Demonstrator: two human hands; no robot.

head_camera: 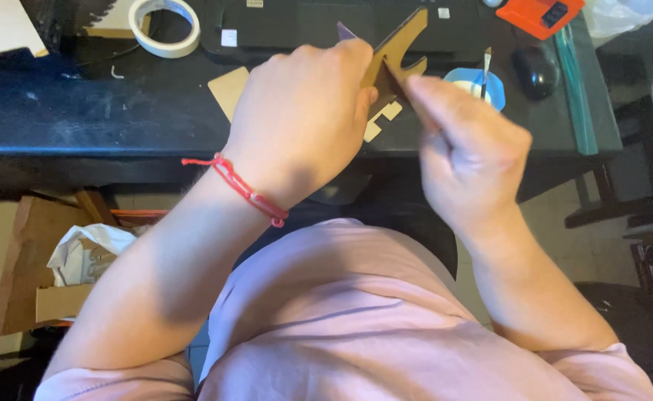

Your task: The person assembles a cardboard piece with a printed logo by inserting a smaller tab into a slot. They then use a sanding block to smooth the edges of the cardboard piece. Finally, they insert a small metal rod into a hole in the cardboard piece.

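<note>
Above the front edge of a black desk (81, 111), both my hands hold a notched brown cardboard cutout (399, 46). My left hand (304, 111), with a red string bracelet at the wrist, grips the piece from the left. My right hand (469, 152) pinches its lower right edge with fingertips. A purple tip (345, 31) sticks out above my left fingers; I cannot tell what it belongs to. Small pale cardboard bits (380, 119) lie on the desk under the cutout.
A roll of masking tape (165, 27) lies at the back left, with a tan cardboard square (230, 89) nearer. A blue dish with a brush (482, 78), a black mouse (536, 72), an orange tool (538, 13) and a keyboard (341, 22) sit behind. A cardboard box of scraps (52, 260) stands on the floor.
</note>
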